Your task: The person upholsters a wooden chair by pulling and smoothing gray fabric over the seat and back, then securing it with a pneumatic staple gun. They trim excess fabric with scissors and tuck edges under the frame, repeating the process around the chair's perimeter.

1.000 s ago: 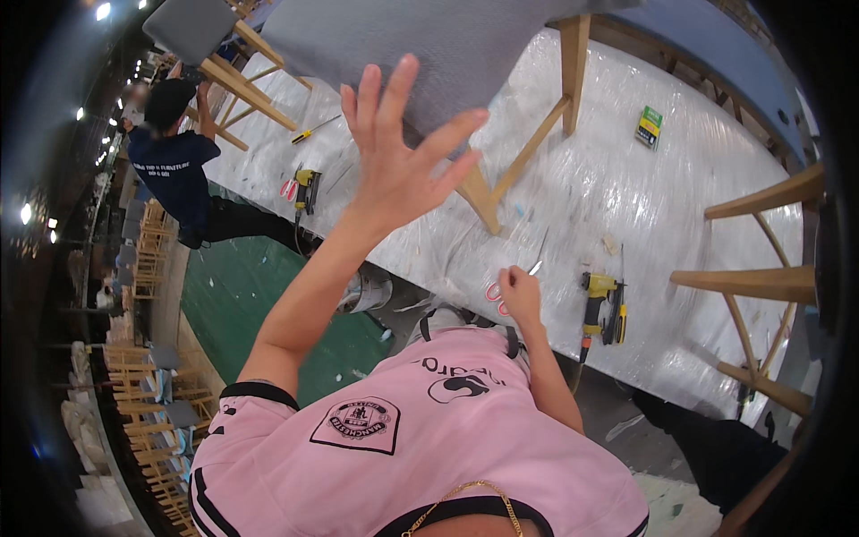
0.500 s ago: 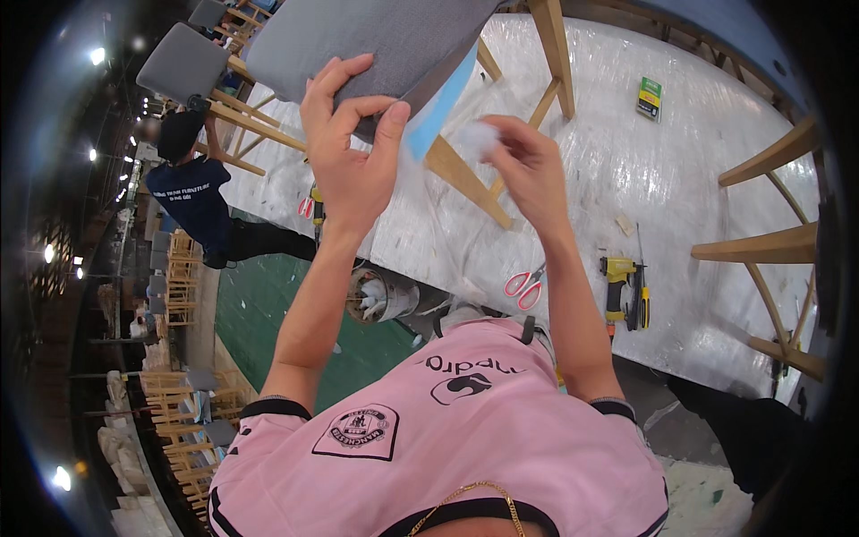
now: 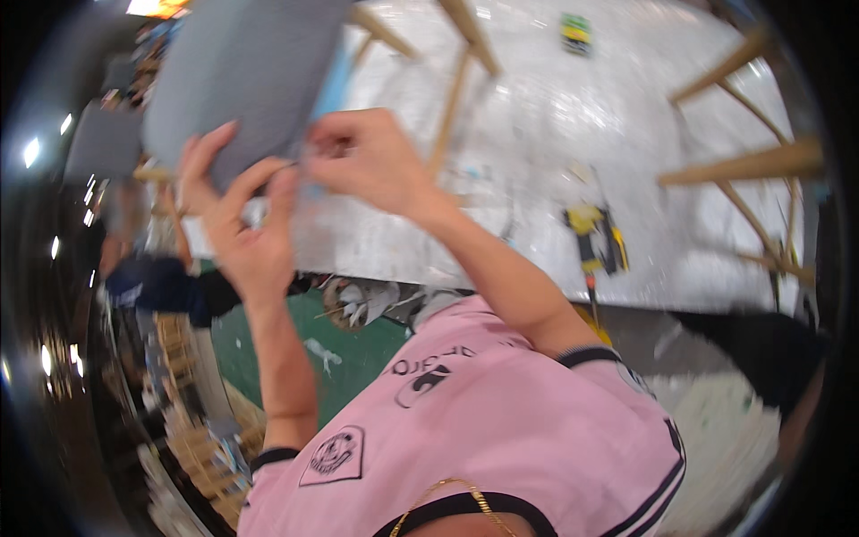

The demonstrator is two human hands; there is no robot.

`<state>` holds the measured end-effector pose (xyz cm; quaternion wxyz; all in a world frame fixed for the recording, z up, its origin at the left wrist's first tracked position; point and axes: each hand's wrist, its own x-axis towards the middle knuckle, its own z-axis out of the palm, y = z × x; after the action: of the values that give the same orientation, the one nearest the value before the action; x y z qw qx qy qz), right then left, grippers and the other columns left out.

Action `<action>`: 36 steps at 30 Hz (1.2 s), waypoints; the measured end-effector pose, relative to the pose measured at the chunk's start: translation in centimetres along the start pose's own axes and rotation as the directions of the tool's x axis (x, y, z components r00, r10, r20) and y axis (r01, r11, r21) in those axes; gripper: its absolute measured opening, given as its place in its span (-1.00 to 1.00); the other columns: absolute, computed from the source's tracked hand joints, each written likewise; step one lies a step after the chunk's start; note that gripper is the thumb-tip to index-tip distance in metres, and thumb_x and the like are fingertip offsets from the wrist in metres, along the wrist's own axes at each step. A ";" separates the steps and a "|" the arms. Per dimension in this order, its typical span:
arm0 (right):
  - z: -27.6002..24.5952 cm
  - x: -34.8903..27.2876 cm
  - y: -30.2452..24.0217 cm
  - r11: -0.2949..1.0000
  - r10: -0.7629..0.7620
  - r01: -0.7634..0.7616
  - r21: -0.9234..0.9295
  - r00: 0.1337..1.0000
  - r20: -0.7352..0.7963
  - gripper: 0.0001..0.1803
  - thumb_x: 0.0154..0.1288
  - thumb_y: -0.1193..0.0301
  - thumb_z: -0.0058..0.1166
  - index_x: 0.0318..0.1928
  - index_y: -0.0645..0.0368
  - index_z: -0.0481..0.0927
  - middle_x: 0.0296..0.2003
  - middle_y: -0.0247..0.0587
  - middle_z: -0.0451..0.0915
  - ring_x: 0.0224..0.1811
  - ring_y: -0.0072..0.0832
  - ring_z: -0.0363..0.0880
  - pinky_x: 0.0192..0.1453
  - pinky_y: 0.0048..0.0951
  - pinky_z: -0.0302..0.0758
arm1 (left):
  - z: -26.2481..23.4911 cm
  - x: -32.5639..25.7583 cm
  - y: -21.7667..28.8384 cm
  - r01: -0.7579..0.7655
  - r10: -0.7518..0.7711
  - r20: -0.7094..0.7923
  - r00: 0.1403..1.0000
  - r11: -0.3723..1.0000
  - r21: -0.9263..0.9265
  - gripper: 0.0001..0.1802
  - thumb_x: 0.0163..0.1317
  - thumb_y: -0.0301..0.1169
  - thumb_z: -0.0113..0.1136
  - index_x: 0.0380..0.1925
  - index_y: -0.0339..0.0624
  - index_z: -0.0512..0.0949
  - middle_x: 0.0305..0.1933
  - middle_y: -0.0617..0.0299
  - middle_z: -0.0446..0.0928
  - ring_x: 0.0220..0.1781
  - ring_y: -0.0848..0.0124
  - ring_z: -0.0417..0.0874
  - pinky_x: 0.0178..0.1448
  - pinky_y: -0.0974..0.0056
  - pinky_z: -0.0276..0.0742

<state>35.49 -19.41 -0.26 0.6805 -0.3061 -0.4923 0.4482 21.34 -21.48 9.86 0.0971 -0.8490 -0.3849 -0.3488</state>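
I find the left hand [image 3: 246, 219] against the near corner of the grey padded seat [image 3: 242, 80], and the right hand [image 3: 367, 161] just beside it at the seat's edge, fingers bent inward. Owing to blur, I cannot tell whether either grip is closed on anything. A pale blue strip [image 3: 335, 82] shows just beyond the right-hand grip. Well right of both grips, I note a yellow-and-black power tool [image 3: 586, 234] on the plastic-covered table [image 3: 519, 116]; farther off, a green-and-yellow box [image 3: 575, 34].
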 end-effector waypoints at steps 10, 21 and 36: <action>-6.6 -2.6 3.7 0.984 0.170 -0.172 -0.050 0.984 -0.047 -0.58 0.10 0.15 0.46 -0.30 0.26 0.64 -0.41 -0.24 0.67 -0.33 -0.51 0.62 -0.19 -0.41 0.55 | 0.7 -0.8 0.9 -0.003 0.012 -0.063 0.998 0.991 0.132 -0.90 0.11 -0.41 0.48 -0.35 -0.08 0.78 0.31 0.16 0.52 0.45 0.06 0.35 0.52 0.00 0.18; -36.1 -36.6 18.7 -0.229 0.263 -0.739 -0.634 0.580 -0.771 -0.48 0.33 0.20 0.18 0.24 0.15 0.56 0.13 0.06 0.62 0.17 0.05 0.59 0.21 0.00 0.52 | 1.7 -0.8 -0.9 0.003 -0.014 -0.150 0.989 0.997 -0.071 -0.85 0.22 -0.32 0.46 -0.34 -0.15 0.76 0.42 0.06 0.37 0.34 0.26 0.39 0.12 0.33 0.48; -45.8 -41.3 21.9 0.209 0.489 -0.881 -0.424 0.470 -0.735 -0.42 0.19 0.13 0.44 -0.01 0.41 0.66 -0.18 0.00 0.74 -0.15 -0.32 0.71 0.00 -0.32 0.59 | 2.2 -2.1 -1.0 -0.053 -0.006 -0.269 0.963 0.976 -0.212 -0.21 0.07 -0.08 0.58 0.28 -0.05 0.46 0.63 -0.17 -0.10 0.65 0.02 -0.04 0.63 -0.05 -0.12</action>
<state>67.27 -46.89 -50.40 0.2811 -0.8481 -0.2602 0.3660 20.79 -21.11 6.76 0.0593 -0.8038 -0.3178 -0.4994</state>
